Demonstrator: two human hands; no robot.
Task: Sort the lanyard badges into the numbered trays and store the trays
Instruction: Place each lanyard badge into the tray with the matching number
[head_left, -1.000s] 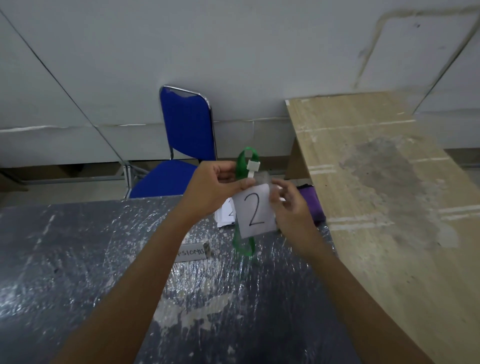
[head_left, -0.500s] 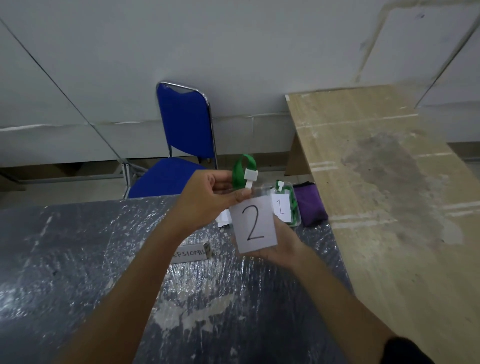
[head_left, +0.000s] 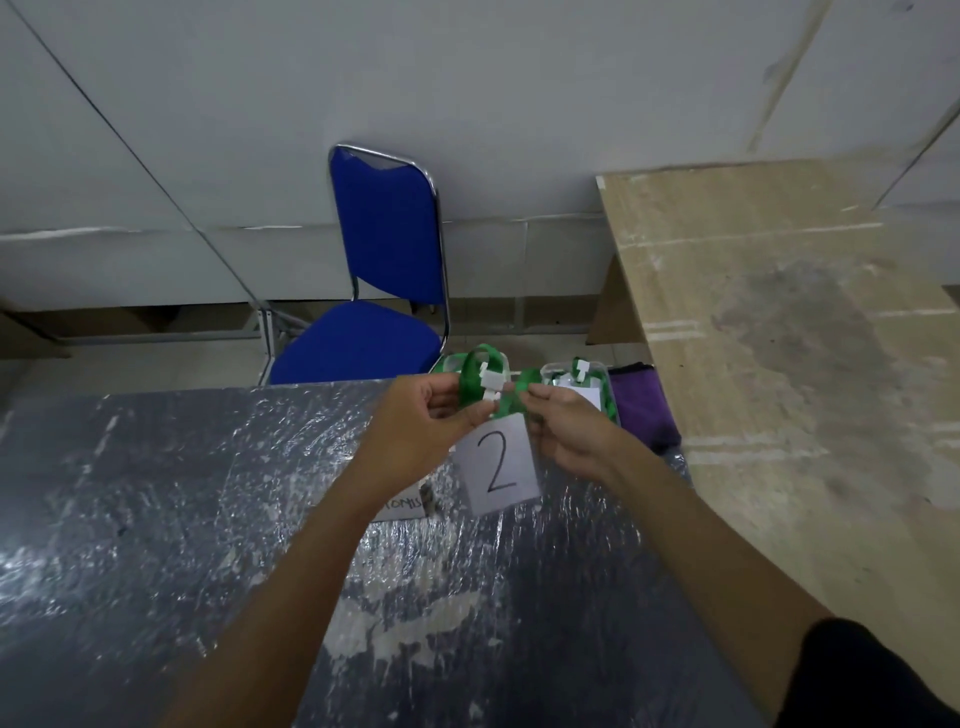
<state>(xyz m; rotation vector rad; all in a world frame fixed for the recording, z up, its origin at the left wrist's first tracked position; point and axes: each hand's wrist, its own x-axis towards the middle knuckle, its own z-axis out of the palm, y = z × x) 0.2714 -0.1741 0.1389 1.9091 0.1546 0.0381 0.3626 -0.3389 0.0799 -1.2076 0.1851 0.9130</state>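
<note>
Both hands pinch the green lanyard (head_left: 470, 382) above the surface (head_left: 156, 519) — left hand (head_left: 415, 431) at its white clip, right hand (head_left: 569, 431) beside it — so the "2" badge (head_left: 498, 467) hangs; gather the strap before lowering it into the matching tray (head_left: 605, 387) behind.
</note>
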